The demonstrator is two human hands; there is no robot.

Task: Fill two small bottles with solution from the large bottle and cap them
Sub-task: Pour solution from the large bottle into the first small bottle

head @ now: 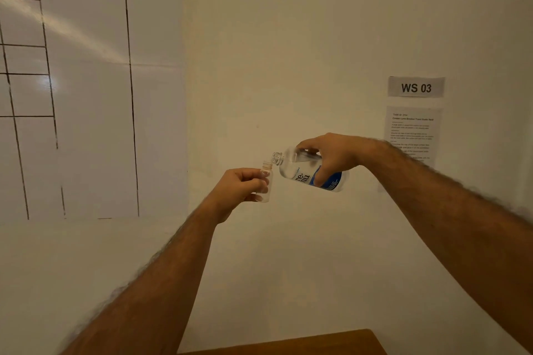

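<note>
Fingers (pixel 323 179) before cream wall (pixel 288 37)

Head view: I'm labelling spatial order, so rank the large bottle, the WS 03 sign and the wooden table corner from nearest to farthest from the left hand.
From the left hand:
1. Large bottle, just to its right, tilted in the right hand.
2. Wooden table corner, far below.
3. WS 03 sign, upper right on the wall.

A plain cream wall (pixel 288 52) fills the view. At left hangs a glossy white board (pixel 92 95) ruled with black lines, carrying a glare streak. At right, a "WS 03" sign (pixel 416 87) sits above a printed sheet (pixel 412 127). A brown wooden table edge (pixel 317 344) shows at the bottom.
</note>
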